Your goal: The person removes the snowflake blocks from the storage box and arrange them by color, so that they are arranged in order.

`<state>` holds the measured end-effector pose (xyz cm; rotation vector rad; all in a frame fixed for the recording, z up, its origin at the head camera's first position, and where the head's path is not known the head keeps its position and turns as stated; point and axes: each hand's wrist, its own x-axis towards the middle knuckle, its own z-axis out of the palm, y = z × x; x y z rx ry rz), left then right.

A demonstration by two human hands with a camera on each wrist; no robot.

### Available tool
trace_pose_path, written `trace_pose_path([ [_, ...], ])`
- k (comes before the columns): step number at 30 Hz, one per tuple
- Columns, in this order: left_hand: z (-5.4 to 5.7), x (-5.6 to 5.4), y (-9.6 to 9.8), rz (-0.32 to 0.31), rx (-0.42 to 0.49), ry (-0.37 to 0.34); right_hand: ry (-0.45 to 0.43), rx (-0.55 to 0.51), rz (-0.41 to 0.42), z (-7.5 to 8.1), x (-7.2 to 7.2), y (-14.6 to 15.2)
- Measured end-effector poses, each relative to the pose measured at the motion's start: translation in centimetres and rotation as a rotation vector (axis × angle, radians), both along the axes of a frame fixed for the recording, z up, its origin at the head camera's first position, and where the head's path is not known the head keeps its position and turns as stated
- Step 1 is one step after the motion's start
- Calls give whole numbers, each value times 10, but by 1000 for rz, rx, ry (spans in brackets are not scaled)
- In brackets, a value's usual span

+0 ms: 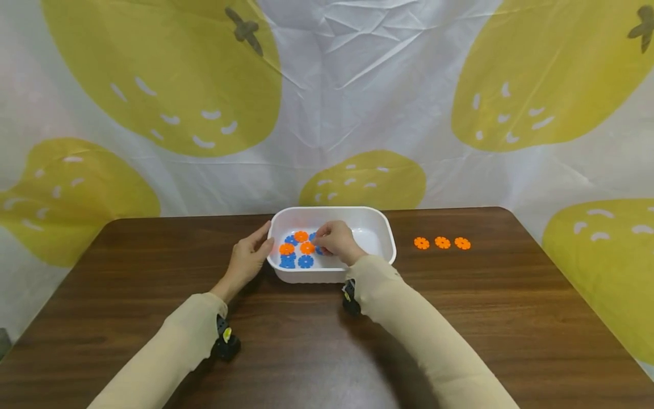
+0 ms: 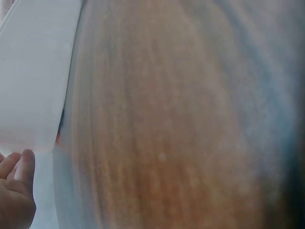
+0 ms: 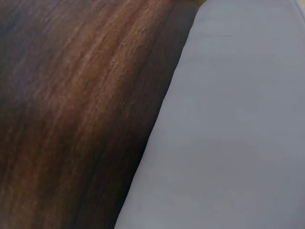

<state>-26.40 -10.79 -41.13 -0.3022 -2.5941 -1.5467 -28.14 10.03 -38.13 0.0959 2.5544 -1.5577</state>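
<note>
A white plastic tub (image 1: 311, 276) stands at the back of the table. In its left half lie several flower-shaped plastic discs, among them an orange disc (image 1: 286, 249) and a blue disc (image 1: 305, 261). My left hand (image 1: 244, 262) holds the tub's left end, its thumb at the rim and its fingers along the outside. Inside the tub, my right hand (image 1: 337, 238) reaches down with curled fingers among the discs. Blue shows beside its fingertips, but whether they pinch a disc cannot be made out. The right wrist view shows only the tub's wall (image 3: 224, 124) and the table.
To the tub's right, three orange flower discs (image 1: 442, 242) lie in a row on the brown wooden table (image 1: 301, 352). Behind the table's back edge hangs a white cloth (image 1: 327, 113) with a yellow fruit print.
</note>
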Motion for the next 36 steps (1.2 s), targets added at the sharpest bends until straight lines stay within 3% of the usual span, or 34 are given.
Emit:
trace_pose_path([
  [7,-1,1,0,-7,6,-1,-18,24,-3,-4,-4,-5],
  [15,1,2,1,-12,14,-5,0,182,10,-5,-6,-10],
  [20,0,2,0,-17,15,-10,-6,202,8,-5,-5,-11],
  [36,1,0,-1,-6,4,-1,103,355,84,-4,-2,-14],
])
